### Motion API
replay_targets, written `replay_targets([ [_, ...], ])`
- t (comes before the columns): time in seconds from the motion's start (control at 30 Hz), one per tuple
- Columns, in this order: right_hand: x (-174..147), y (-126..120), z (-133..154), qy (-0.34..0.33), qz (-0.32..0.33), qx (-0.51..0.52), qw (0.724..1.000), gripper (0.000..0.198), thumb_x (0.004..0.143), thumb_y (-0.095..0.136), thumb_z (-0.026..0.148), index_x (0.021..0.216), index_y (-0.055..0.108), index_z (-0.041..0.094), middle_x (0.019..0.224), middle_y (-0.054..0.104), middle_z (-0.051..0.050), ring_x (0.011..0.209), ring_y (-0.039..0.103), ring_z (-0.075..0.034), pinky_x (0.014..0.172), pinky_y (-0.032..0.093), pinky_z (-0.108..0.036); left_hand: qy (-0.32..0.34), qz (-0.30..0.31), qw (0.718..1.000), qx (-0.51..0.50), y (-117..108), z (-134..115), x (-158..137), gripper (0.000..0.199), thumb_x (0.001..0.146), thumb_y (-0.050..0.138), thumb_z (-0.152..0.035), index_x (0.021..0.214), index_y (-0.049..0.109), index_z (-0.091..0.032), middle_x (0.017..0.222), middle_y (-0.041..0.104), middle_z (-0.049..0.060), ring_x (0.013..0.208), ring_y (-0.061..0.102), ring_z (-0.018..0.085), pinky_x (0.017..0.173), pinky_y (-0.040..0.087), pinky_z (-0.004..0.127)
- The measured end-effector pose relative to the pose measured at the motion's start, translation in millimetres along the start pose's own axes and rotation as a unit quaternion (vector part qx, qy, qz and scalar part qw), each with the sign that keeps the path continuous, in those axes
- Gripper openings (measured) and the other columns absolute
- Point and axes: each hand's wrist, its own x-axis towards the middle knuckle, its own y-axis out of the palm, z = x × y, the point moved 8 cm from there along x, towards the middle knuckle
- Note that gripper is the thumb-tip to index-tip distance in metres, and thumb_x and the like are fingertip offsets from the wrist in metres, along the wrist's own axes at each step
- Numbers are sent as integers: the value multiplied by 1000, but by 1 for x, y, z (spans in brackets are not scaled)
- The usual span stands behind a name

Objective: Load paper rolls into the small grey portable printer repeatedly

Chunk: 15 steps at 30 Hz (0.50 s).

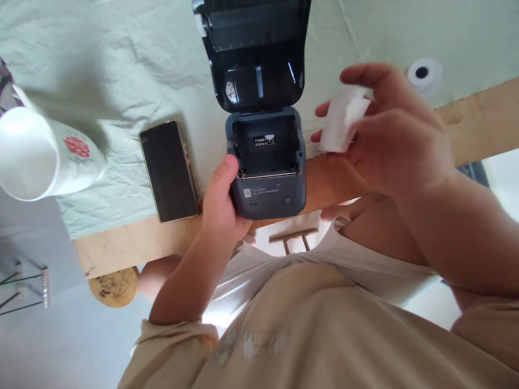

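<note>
Tan fabric [332,329] lies nearest; left grip [221,202] clasps a boxy plastic printer [265,200], right grip [403,138] a paper roll [339,121].

Place type: prob. home rm., domestic dining or living area; exact rm. unclear.
Evid., itemized:
– Bench [133,243], plain wood edge, w/ creased pale-grn. cloth [121,59] over top, tablecloth style.
– Cup [79,167], wht., red flower motif, household type, nr. bench end.
– Phone [169,172], dk. screen, lying on cloth, personal item.
– Stool [113,287], rd. seat, wood-col. w/ dk. pattern, beside bench.
– Floor [93,340], plain gry.
– Attire: tan short-slv. top [316,329], wht. shorts [263,267]; casual, no uniform.
– Office-type kit: 1 compact printer [265,197], desk-size.
</note>
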Motion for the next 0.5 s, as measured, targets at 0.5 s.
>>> replay_targets([
  [0.5,-30,55,77,-396,-37,-348,849,16,92,66,15,106,60,20,100,66,-1,95,63,-7,87,55,-22,94,50,994,16,1,-8,-1,25,96,72,-41,101,80,-18,98,77,2,119,72,22,94,64,25],
])
